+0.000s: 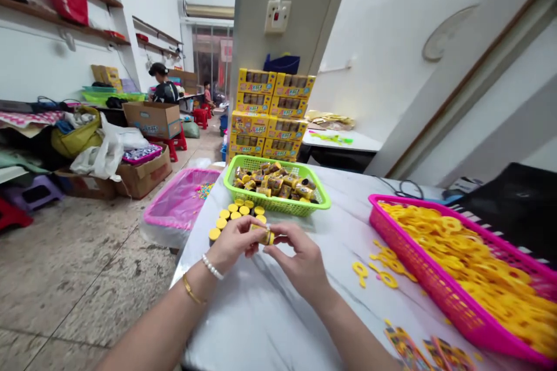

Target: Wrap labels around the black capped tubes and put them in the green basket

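Observation:
Over the white marbled table (261, 313), both of my hands meet around a small jar (263, 235) with a yellow label. My left hand (237, 237), with a pearl bracelet at the wrist, grips the jar from its left side. On the other side, the thumb and fingertips of my right hand (300, 249) close on the jar's end; a bit of yellow shows there. Just beyond my left hand, several dark jars with yellow lids (235, 207) stand in rows. Behind them a green basket (319, 200) holds a heap of similar labelled jars.
At right, a pink basket (418, 275) is heaped with yellow plastic rings; loose yellow pieces (387, 278) lie beside it. Printed cards (407, 348) are at the front right. A lined pink tub (174, 200) stands left. Yellow display boxes (270, 122) are stacked behind. People are in the background.

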`<state>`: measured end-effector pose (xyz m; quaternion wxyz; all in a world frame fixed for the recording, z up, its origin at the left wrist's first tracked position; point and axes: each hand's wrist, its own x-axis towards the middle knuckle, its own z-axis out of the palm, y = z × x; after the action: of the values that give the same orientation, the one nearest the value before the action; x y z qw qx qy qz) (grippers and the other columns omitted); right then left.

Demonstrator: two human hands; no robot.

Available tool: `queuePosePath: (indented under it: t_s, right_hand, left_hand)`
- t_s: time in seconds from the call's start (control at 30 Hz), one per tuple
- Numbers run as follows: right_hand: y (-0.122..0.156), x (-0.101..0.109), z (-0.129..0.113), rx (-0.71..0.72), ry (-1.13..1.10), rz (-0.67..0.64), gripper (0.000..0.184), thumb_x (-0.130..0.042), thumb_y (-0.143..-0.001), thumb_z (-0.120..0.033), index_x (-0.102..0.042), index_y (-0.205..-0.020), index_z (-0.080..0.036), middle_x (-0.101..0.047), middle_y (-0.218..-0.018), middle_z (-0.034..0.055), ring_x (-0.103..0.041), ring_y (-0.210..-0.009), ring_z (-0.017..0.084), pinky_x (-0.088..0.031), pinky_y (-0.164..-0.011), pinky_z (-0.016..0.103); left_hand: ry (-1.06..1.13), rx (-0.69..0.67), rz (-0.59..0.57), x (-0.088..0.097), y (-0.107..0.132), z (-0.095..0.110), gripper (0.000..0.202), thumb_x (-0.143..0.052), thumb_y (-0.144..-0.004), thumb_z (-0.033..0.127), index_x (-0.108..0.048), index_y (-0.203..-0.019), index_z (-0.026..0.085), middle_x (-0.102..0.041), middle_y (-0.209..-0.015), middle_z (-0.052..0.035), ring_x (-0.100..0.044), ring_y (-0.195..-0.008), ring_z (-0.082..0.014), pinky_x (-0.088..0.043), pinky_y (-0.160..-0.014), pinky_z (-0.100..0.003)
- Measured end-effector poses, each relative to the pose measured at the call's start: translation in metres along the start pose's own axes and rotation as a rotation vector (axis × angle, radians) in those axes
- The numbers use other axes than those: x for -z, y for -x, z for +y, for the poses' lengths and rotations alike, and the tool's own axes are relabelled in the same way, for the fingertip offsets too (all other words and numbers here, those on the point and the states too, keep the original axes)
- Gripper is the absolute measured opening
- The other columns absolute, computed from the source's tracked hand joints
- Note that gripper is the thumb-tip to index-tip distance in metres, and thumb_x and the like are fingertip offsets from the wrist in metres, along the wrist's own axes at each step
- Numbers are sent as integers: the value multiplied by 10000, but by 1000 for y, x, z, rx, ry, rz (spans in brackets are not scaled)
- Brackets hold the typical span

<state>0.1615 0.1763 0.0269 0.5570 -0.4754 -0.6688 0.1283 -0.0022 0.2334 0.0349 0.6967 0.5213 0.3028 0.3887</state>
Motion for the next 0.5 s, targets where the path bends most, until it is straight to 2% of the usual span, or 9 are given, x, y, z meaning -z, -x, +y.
queuePosePath:
  t_s: [0.13,0.23,0.3,0.4,0.5]
  right_hand:
    - [4,-5,-5,-20,-78,25,324,-723,-737,-80,-736,-1005,-262,-697,-968,27,-701,-773,163,-636,-682,288]
    - [3,-5,-8,-47,-96,18,400,-740,-689,-53,-744,-1026,-269,-685,-979,21,-706,-812,170,-640,-713,289]
    - [2,-2,-9,-49,-89,23,384,-730,-701,-51,-760,-1014,-272,-678,-986,25,-712,-816,167,-638,-713,280]
    - [0,0,-6,24,-31,41,373,-691,-728,-24,-771,-1000,-266,-684,-965,33,-713,-830,165,-628,-733,270]
    - [1,-1,0,117,39,51,389,-675,-730,-11,-756,-1021,-255,-700,-976,43,-708,-845,171,-623,-766,287]
  left_hand:
    - [-44,-30,44,-6,4,2,462,-862,-647,472,-679,-911,139,-553,-559,40,-464,-469,-81,-346,-464,-207]
    - [16,1,97,-5,4,0,557,-892,-597,488,-668,-980,152,-571,-571,39,-470,-487,-90,-336,-473,-209]
    - [71,12,77,-4,2,-4,598,-909,-566,503,-663,-975,143,-567,-586,38,-466,-500,-84,-336,-478,-207]
    - [163,12,66,-3,-1,-8,686,-901,-538,580,-646,-997,138,-605,-671,13,-496,-521,-88,-346,-464,-210]
    - [174,61,147,0,-3,-9,735,-870,-508,673,-628,-954,141,-613,-713,1,-503,-511,-86,-321,-431,-203]
